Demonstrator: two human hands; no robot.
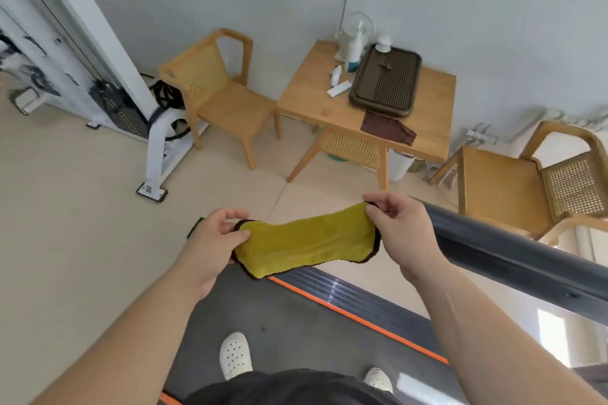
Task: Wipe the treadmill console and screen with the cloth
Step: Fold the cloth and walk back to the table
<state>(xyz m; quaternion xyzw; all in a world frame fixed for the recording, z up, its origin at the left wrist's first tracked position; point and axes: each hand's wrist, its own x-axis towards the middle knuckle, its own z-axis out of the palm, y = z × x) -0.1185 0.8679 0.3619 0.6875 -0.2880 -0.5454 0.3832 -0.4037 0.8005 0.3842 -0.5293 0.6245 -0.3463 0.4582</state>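
A yellow cloth (306, 240) with a black hem is stretched between both hands at mid-frame. My left hand (215, 240) pinches its left end and my right hand (403, 233) pinches its right end. Below them runs the treadmill belt (283, 322) with an orange-striped side rail (358, 309); I stand on it in white clogs. A dark grey treadmill handrail (513, 253) slants down at the right. No console or screen is in view.
A wooden table (312, 99) with a dark tea tray (386, 82), bottles and a brown cloth stands ahead. Wooden chairs sit at the left (220, 92) and right (526, 181). A white exercise machine (158, 141) stands at the left on beige floor tiles.
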